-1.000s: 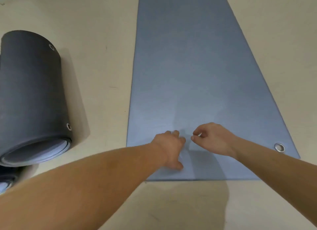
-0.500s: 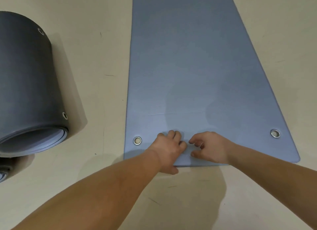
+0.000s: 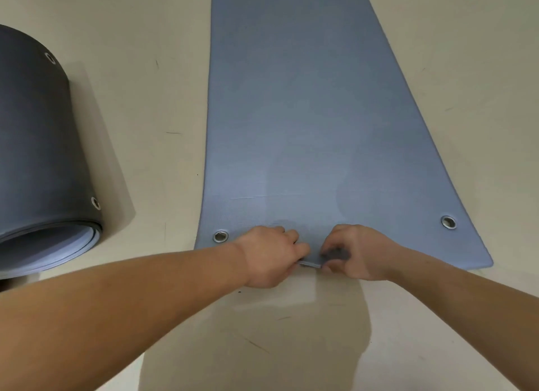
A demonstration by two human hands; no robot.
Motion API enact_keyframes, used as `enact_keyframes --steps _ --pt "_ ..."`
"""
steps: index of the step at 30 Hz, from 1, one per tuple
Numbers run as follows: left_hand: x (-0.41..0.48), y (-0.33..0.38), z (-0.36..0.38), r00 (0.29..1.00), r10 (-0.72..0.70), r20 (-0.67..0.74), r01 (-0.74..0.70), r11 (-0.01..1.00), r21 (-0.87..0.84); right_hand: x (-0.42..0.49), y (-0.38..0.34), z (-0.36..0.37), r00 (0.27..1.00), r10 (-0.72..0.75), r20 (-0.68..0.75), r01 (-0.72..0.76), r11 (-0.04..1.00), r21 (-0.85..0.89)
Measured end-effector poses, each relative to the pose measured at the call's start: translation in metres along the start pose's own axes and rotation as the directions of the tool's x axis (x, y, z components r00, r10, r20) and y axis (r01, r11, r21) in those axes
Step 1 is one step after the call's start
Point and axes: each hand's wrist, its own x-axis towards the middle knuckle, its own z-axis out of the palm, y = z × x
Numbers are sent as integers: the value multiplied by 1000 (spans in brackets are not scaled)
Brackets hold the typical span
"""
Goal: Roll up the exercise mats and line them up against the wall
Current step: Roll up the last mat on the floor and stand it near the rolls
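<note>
1. The far end of the blue mat [image 3: 306,113] is cut off by the top edge.
2. The rolled dark mat [image 3: 32,157] is cut off by the left edge.
3. The blue mat's near edge is partly covered by the left hand [image 3: 271,256] and right hand [image 3: 355,253].

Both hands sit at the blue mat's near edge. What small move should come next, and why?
Probably curl that edge up and over, away from the person, starting the roll. The left hand and right hand pinch the near edge of the blue mat mid-width, barely lifted; the rest lies flat, unrolled.
</note>
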Motion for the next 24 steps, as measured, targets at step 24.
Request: enact_keyframes --steps 24 --pt "-30 -86 -121 974 -225 -11 195 866 -461 -49 -103 -77 722 -277 -634 -96 867 -489"
